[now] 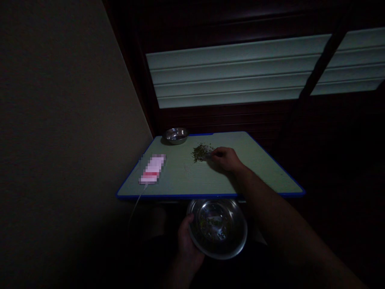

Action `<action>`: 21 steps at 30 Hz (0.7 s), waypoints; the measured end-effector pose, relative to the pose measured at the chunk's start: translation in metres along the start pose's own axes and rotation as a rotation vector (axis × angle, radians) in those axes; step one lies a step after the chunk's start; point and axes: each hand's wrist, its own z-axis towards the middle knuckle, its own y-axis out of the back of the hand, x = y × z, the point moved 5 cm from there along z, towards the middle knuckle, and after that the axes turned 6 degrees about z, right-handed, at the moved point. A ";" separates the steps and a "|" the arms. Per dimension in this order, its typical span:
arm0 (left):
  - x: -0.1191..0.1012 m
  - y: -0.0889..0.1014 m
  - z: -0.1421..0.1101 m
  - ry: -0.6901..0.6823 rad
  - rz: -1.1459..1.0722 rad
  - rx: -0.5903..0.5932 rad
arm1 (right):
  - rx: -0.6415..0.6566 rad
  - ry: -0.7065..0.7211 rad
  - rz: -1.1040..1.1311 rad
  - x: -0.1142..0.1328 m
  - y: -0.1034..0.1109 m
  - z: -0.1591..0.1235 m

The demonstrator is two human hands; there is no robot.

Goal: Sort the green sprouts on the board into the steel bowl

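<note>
Two metal bowls [176, 141] [235, 235], one table [174, 180], one phone [152, 168], one white cable [138, 198], two pale slatted panels [234, 72] [350, 61] and one heap of green bits [199, 153] show, the bits too small to count.

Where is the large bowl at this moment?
The large bowl is in the left hand, low in the head view, slightly right of centre, just below the near edge of the table.

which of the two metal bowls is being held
The lower bowl, in the left grip, below the near edge of the table; the other bowl stands on the table, near its far left corner.
</note>
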 end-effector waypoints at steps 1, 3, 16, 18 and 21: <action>0.000 0.001 0.000 -0.004 0.002 -0.006 | -0.002 0.000 0.001 -0.001 0.000 0.000; 0.000 0.002 0.001 -0.003 -0.002 -0.013 | -0.006 0.004 0.013 -0.003 -0.001 0.000; 0.000 0.001 0.000 0.007 -0.009 -0.015 | -0.012 0.001 0.023 0.002 0.001 0.000; 0.000 0.000 -0.001 -0.001 0.000 0.000 | -0.012 0.007 0.020 0.001 0.001 0.000; 0.000 -0.001 -0.002 0.012 0.010 0.003 | -0.012 0.011 0.015 0.001 0.001 0.000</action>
